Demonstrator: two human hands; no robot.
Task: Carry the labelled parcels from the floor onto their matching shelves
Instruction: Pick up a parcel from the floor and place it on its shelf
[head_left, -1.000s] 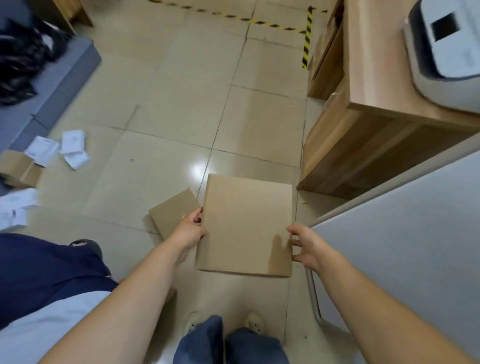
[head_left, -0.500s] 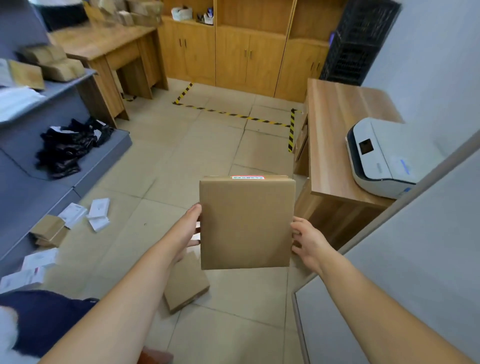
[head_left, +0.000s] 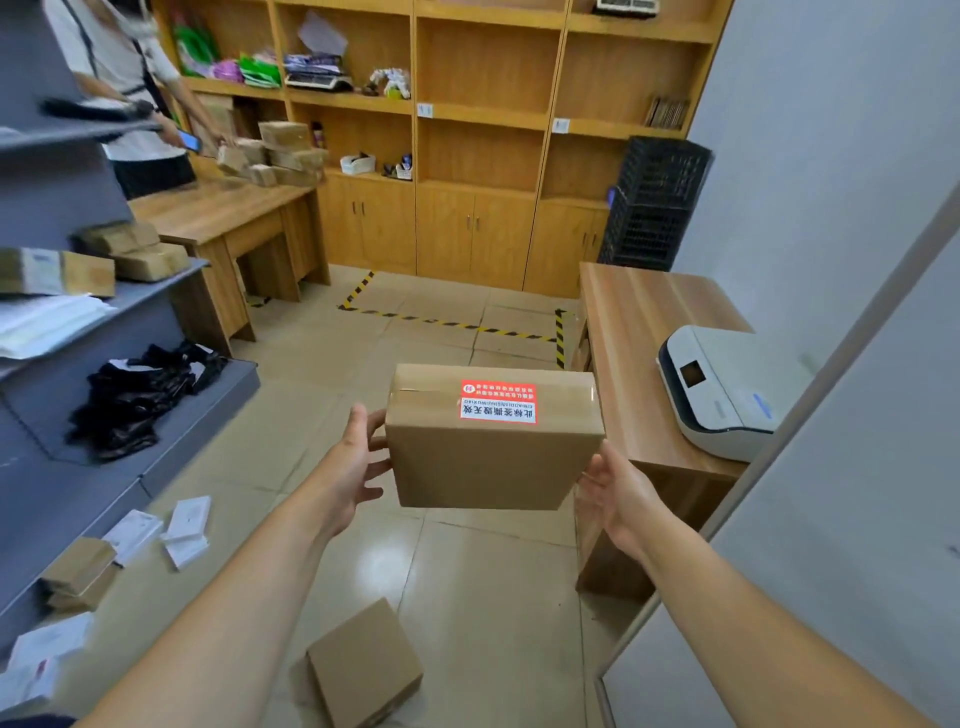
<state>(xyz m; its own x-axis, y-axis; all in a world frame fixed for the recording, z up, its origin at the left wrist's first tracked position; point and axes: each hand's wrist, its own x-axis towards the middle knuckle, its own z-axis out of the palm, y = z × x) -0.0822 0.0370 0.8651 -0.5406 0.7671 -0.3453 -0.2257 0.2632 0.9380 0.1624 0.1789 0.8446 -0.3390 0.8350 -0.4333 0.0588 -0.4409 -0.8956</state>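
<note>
I hold a flat brown cardboard parcel (head_left: 483, 467) in front of me at chest height, its far edge turned up so a red and white label (head_left: 497, 401) shows. My left hand (head_left: 358, 457) presses its left side and my right hand (head_left: 615, 491) supports its right side from below. A smaller brown parcel (head_left: 363, 662) lies on the tiled floor near my feet. The grey shelf rack (head_left: 130, 410) stands on my left with boxes, papers and black bags on its tiers. More small parcels and white envelopes (head_left: 184, 530) lie on the floor beside it.
A wooden desk (head_left: 639, 332) with a white label printer (head_left: 727, 389) is at my right, next to a grey panel. Wooden wall shelving (head_left: 483, 130) and stacked black crates (head_left: 654, 202) fill the back. Another person (head_left: 130, 88) stands at a far-left desk with stacked boxes.
I have lifted the parcel from the floor to chest height and tilted it so its label faces me. My view has risen from the floor to the room.
</note>
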